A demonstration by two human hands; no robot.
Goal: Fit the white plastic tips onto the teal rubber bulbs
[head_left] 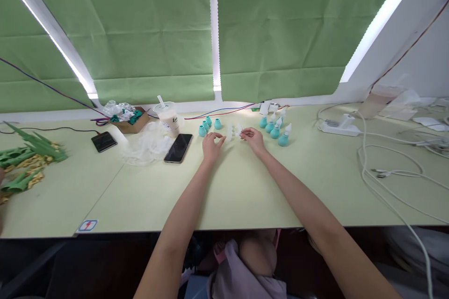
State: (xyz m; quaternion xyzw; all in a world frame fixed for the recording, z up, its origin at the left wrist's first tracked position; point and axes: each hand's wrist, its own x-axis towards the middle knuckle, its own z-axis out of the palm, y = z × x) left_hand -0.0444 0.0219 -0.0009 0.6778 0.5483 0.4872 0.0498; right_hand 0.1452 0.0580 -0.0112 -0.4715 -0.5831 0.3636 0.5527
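Observation:
My left hand (211,146) rests low over the table with its fingers curled together, beside small teal bulbs (217,124) with open necks. Whether it holds anything is too small to make out. Between my hands lie small translucent white pieces (229,131). The fingertips of my right hand (254,139) pinch a small white pointed nozzle (239,129). Just right of that hand stand several teal bulbs (283,139) fitted with white pointed nozzles (288,128), upright in a loose group.
Left of my hands are a black phone (178,148), a clear plastic bag (149,145), a drink cup (169,119) and a cardboard box (131,124). Green leaf-like pieces (38,145) lie far left. A power strip (340,128) and white cables (365,168) occupy the right side.

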